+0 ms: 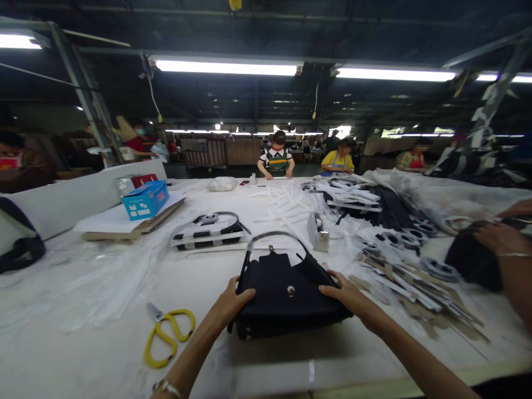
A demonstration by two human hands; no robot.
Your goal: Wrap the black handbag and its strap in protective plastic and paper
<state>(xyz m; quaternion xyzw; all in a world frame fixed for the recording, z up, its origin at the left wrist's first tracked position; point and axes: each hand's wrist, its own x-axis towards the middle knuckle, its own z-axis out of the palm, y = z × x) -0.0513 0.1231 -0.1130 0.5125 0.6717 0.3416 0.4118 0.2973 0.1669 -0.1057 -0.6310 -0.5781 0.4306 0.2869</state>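
Note:
A black handbag (285, 293) with a metal clasp and a wrapped handle lies flat on the white table (103, 343) in front of me. My left hand (230, 303) grips its left side, thumb on top and fingers curled round the edge. On the bag's right side rests my right hand (347, 293), fingers closed on the edge. Both hands hold the bag between them.
Yellow-handled scissors (168, 335) lie left of the bag. A blue box (146, 199) sits on cardboard at far left. Stacked handles (210, 230), paper strips and card pieces (411, 288) cover the middle and right. Another person's hands (502, 235) hold a dark bag at right. People work at the far end.

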